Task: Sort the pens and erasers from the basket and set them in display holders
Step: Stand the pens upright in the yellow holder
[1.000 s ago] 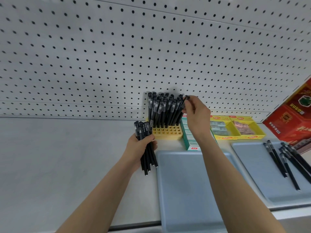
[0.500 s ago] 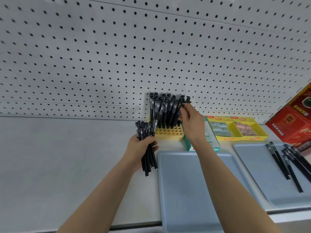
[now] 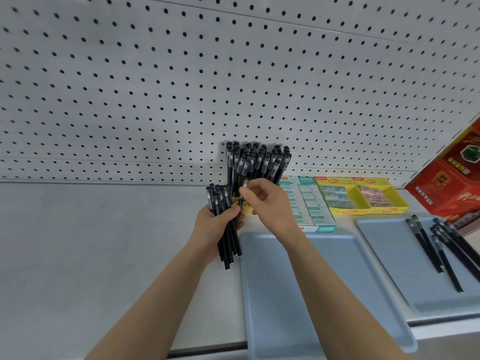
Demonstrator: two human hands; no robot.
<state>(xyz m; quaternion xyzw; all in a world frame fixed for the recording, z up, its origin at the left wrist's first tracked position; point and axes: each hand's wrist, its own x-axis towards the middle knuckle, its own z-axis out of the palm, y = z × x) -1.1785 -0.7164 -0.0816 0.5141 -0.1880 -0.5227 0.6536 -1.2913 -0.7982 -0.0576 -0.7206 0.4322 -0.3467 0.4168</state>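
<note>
Left hand (image 3: 211, 226) grips pen bundle (image 3: 230, 246) — right hand (image 3: 268, 203) pinches single pen (image 3: 240, 202) near tray (image 3: 265, 281) edge

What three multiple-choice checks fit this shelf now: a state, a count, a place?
1. The left hand: A lies flat; B grips a pen bundle; C hangs idle.
2. Yellow eraser boxes: A one; B two; C four.
3. The loose pens lie: A on the right tray; B in the yellow eraser boxes; C under the left hand.
Answers: 1 B, it wraps the black pens; 2 B, two stand side by side; 3 A, they rest on its blue surface.
</note>
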